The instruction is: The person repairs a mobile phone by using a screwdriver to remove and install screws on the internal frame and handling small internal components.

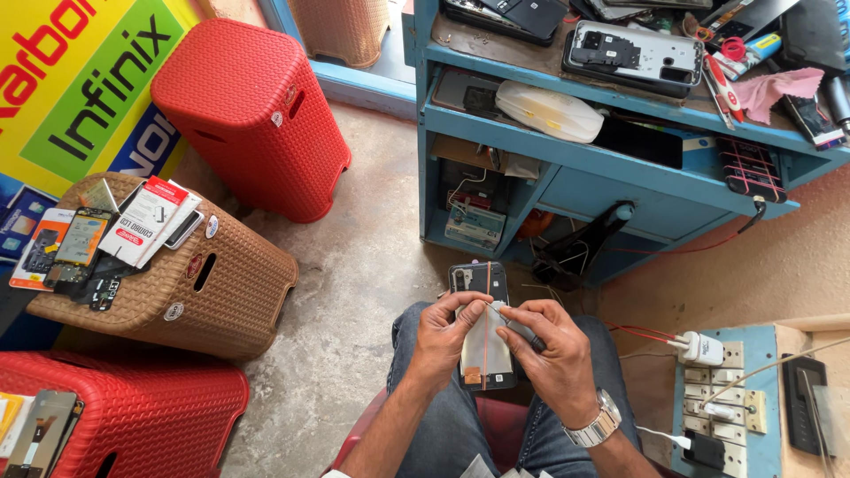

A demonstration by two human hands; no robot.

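Head view, looking down over the knees: opened phone (482, 327) lying in the lap, long axis pointing straight away from the body toward the blue workbench (611, 168), camera end farthest off, lower end tucked between the two hands. An orange rubber band (487, 305) running lengthwise along its back, with a pale sheet over the lower half. Left hand (443, 336) clamping the phone's left edge, thumb pressed on the back, fingers curled narrow beneath. Right hand (553, 345) just beside on the right edge, fingers pinched close around a slim grey tool (518, 326), tip angled inward and touching the phone near its middle. Both hands equally near, in contact. Well off from the fingers to the left, brown woven stool (177, 283) piled with phone parts.
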